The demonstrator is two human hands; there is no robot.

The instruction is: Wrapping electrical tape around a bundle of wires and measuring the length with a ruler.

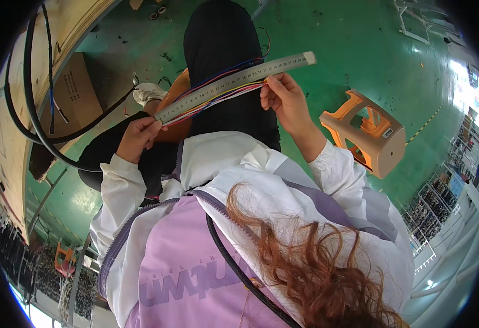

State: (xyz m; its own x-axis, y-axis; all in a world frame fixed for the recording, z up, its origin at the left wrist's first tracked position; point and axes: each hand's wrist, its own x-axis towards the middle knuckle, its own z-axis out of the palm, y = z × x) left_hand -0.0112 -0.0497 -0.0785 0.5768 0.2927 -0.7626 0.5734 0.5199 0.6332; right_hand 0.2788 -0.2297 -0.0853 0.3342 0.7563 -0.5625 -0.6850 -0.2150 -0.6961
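A metal ruler with a pale far end lies slanted across my black-trousered thigh, rising to the right. Along its near edge runs a stretched bundle of thin coloured wires, among them red, yellow, white and blue ones. My left hand pinches the ruler's lower left end together with the wires. Just below the ruler's right part, my right hand grips the wires' other end between thumb and forefinger, its remaining fingers curled. A blue and red wire passes behind the ruler's far edge.
Thick black cable loops down at the left beside a wooden tabletop edge. A cardboard box stands below it. At the right, a tan and orange plastic stool is on the green floor. Racks line the far right.
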